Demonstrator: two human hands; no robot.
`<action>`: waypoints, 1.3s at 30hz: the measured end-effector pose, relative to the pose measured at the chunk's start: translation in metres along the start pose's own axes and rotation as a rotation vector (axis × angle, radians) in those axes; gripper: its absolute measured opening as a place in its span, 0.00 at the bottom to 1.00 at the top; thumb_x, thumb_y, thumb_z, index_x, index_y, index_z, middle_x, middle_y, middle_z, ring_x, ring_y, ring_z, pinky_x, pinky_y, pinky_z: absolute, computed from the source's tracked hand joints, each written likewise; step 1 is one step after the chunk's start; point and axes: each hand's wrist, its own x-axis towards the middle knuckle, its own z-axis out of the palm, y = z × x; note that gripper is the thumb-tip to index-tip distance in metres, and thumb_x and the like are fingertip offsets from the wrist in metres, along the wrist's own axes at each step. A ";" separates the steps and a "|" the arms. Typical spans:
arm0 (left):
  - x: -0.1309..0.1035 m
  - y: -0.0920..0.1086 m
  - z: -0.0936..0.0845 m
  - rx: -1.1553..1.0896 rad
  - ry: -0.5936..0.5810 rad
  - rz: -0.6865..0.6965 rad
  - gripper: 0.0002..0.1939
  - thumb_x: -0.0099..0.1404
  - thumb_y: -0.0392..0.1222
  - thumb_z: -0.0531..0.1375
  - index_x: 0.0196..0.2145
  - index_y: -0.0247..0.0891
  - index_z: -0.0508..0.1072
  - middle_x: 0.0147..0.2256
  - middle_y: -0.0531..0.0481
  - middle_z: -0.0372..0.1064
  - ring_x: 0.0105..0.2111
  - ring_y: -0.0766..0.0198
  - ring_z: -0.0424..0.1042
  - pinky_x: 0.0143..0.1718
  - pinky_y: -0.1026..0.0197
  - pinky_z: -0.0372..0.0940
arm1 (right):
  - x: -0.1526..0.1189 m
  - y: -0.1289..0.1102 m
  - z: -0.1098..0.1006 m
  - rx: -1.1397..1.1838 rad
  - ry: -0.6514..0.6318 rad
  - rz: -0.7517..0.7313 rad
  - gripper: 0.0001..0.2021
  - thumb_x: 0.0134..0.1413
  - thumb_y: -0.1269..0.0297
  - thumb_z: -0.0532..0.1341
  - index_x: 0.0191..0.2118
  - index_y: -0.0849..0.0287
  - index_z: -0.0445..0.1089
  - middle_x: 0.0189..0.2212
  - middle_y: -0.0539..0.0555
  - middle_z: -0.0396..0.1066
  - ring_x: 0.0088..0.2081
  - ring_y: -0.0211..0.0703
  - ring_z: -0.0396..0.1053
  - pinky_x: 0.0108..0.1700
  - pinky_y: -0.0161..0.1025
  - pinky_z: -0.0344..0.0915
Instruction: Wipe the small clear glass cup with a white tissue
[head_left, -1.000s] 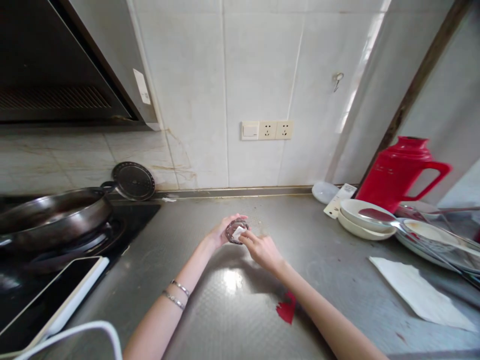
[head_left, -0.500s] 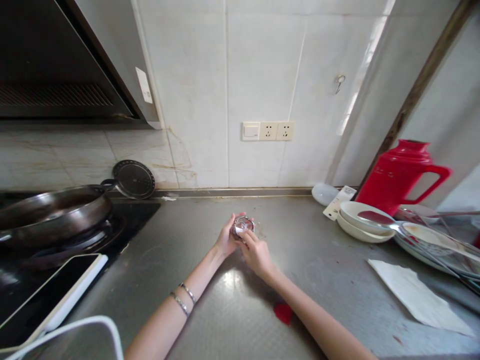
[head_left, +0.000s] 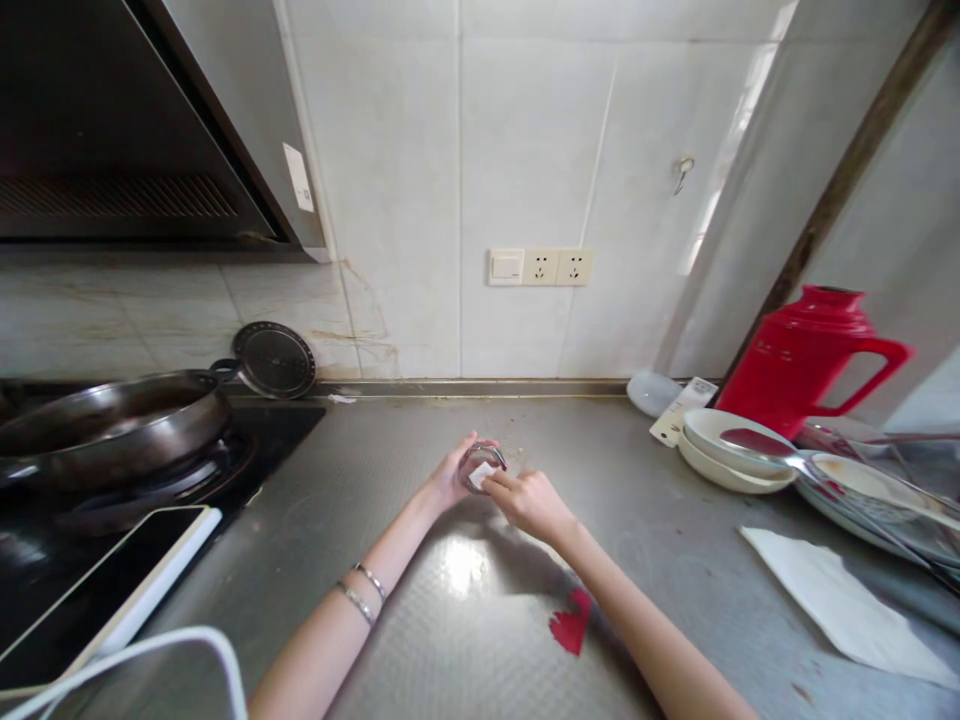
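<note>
Near the middle of the counter, my left hand (head_left: 452, 474) is wrapped round a small, clear, shiny round dish (head_left: 489, 457). Its fingertips show at the far side of the dish. My right hand (head_left: 529, 498) pinches a small white piece (head_left: 481, 476) at the near right edge of the dish, partly over its opening. What lies inside the dish is too small to tell. A red scrap (head_left: 571, 622) lies flat on the metal counter, beside my right forearm.
On the left are a pan (head_left: 120, 425) on the stove and a phone (head_left: 97, 590) with a white cable (head_left: 217, 640). To the right stand a red thermos (head_left: 799, 360), stacked bowls (head_left: 739, 480) and a white paper sheet (head_left: 840, 600).
My right hand has drawn back slightly to the right, and more of the white piece shows. More of the red scrap is uncovered. The whole view has shifted a little.
</note>
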 end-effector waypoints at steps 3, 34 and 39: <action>0.001 -0.005 0.007 -0.070 0.038 0.083 0.16 0.62 0.53 0.57 0.37 0.36 0.72 0.31 0.41 0.75 0.29 0.57 0.74 0.28 0.61 0.65 | 0.000 -0.003 0.004 0.101 0.065 0.070 0.13 0.60 0.72 0.51 0.46 0.57 0.68 0.39 0.55 0.73 0.31 0.38 0.71 0.29 0.32 0.60; 0.000 0.004 -0.013 0.117 0.079 -0.216 0.23 0.63 0.52 0.52 0.41 0.28 0.74 0.25 0.43 0.74 0.21 0.61 0.71 0.23 0.63 0.61 | 0.003 -0.001 -0.008 0.021 -0.163 -0.045 0.10 0.61 0.74 0.51 0.41 0.57 0.68 0.42 0.54 0.72 0.33 0.38 0.72 0.29 0.30 0.58; 0.002 -0.004 -0.005 0.101 0.155 -0.083 0.16 0.61 0.49 0.57 0.36 0.32 0.75 0.23 0.47 0.73 0.18 0.65 0.68 0.21 0.65 0.59 | -0.003 0.009 -0.004 0.062 -0.112 0.001 0.11 0.60 0.73 0.52 0.42 0.56 0.69 0.41 0.54 0.74 0.33 0.39 0.73 0.30 0.31 0.60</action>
